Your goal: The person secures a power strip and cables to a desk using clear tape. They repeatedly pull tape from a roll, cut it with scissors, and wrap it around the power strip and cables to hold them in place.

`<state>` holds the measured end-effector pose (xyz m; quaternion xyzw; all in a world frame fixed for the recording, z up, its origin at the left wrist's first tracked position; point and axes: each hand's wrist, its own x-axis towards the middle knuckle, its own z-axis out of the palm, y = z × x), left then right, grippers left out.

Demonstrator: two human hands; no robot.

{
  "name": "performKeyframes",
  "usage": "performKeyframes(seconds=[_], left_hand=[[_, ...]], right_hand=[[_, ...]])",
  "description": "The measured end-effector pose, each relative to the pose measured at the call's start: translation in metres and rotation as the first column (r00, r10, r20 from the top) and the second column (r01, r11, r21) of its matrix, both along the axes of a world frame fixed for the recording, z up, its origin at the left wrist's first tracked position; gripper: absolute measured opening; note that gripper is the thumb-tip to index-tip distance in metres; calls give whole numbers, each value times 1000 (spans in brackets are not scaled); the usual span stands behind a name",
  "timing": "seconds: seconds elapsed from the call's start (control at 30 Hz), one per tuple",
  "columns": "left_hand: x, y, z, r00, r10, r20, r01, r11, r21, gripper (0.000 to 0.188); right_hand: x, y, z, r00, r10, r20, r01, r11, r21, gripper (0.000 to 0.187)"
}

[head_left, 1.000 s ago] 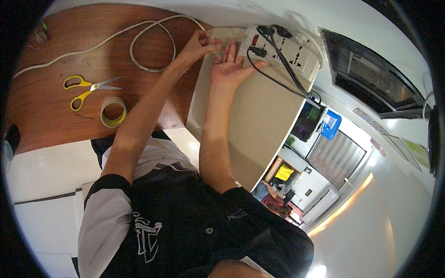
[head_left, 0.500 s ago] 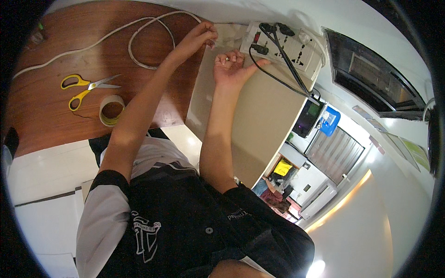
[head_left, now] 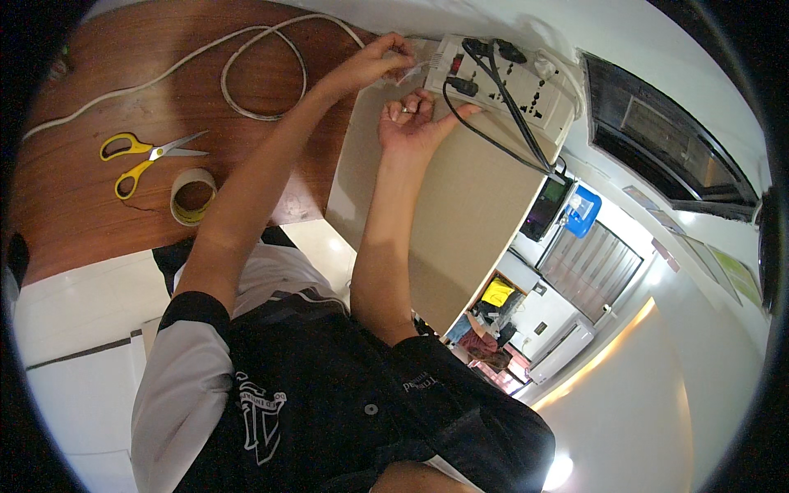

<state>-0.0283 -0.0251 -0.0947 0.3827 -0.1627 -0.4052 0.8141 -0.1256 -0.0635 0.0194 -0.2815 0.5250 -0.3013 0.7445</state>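
Left hand [head_left: 370,66] fingers pinch a small clear strip [head_left: 413,70] just beside the power strip [head_left: 501,86]; right hand [head_left: 415,123] fingers curl loosely beneath it, holding nothing.

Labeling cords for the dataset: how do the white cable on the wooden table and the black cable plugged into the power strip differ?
The white cable lies slack in a loop on the wooden table; the black cable drapes in an arc off the power strip across the tan panel. The black cable's plug sits in a socket; no plug of the white cable shows. The white cable runs toward the left hand; the black one passes the right hand. Both look thin and flexible.
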Motion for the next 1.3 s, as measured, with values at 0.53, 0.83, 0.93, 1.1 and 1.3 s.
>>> performKeyframes(seconds=[0.53, 0.83, 0.93, 1.1, 1.3], left_hand=[[-10, -18, 1, 993, 117, 19, -116, 992, -57, 35], [-10, -13, 5, 996, 86, 9, -85, 995, -45, 35], [-14, -16, 2, 984, 172, 39, -169, 982, -79, 33], [-18, -22, -4, 978, 194, 73, -193, 981, -33, 39], [-19, -24, 0, 953, 259, 156, -260, 966, -14, 46]], right_hand=[[1, 8, 10, 1000, -9, -27, 8, 998, -65, 87], [-2, 5, 8, 1000, 9, -28, -11, 997, -81, 84], [-1, 7, 11, 1000, 6, -22, -8, 996, -84, 84], [-2, 10, 9, 1000, 23, 1, -23, 992, -121, 79], [0, 10, 13, 999, 22, -27, -26, 992, -123, 84]])
